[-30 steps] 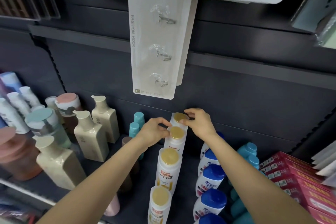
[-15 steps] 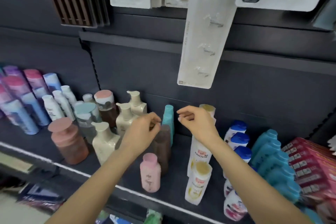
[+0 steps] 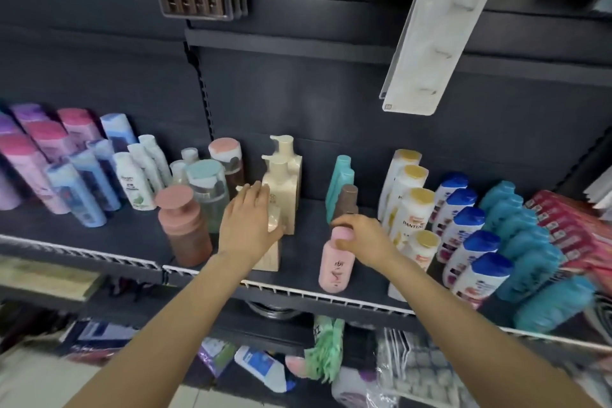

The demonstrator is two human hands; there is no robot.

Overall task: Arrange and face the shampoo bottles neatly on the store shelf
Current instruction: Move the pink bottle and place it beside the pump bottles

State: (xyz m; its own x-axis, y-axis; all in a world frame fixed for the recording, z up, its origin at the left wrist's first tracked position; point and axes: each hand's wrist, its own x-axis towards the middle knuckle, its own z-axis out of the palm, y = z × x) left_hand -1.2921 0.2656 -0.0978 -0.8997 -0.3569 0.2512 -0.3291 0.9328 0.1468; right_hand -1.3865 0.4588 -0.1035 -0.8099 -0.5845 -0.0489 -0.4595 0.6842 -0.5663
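Pink bottle point(image 3: 336, 267) upright at the front lip of the shelf point(image 3: 298, 291), long axis vertical, directly under the right hand point(image 3: 362, 242). Right hand curled over the pink cap from the right, fingertips wrapped on the cap's far side, so holding it from above. Brown bottle point(image 3: 346, 205) and teal bottle point(image 3: 339, 182) lined up straight behind the pink one, heading to the back panel. Left hand point(image 3: 248, 225) well to the left, fingers straight and flat against the front cream pump bottle point(image 3: 273, 242), pressing rather than gripping; two more cream pump bottles point(image 3: 281, 182) behind it. Between the two rows, a bare strip of dark shelf. Just right of the pink bottle, a row of white gold-capped Pantene bottles point(image 3: 412, 212), close enough to bump on a sideways turn. Likely next: twisting the pink bottle label-forward, with little room to the right and the shelf edge just in front.
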